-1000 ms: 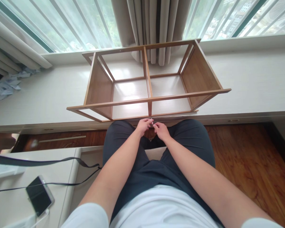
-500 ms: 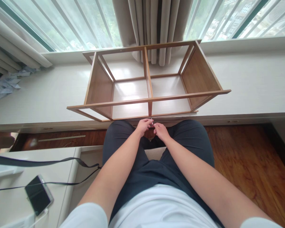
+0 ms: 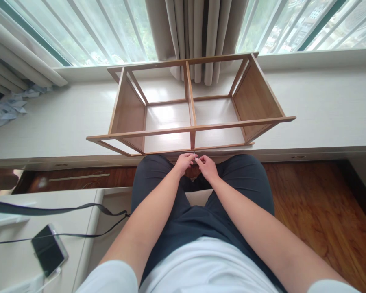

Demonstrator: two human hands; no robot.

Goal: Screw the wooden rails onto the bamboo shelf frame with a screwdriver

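Between my knees, just in front of the sill's edge, my left hand (image 3: 185, 162) and my right hand (image 3: 206, 167) meet at the fingertips. Both are closed in a pinch around a small, thin, shiny metal piece (image 3: 194, 154), too small to name for sure. It points up toward the wooden frame. That brown wooden shelf frame (image 3: 158, 132) lies on its side just beyond my hands, with two open bays, a middle divider and solid end panels. Neither hand visibly touches the frame.
The frame rests on a wide white window sill (image 3: 323, 106) below windows and beige curtains (image 3: 198, 36). Left of me, a white cabinet top (image 3: 79, 207) holds a phone (image 3: 49, 250) and a black strap (image 3: 64, 207). Crumpled paper (image 3: 9, 108) lies at the far left.
My right hand has shifted slightly left, its fingertips closer to my left hand at the metal piece. The frame has stayed in place.
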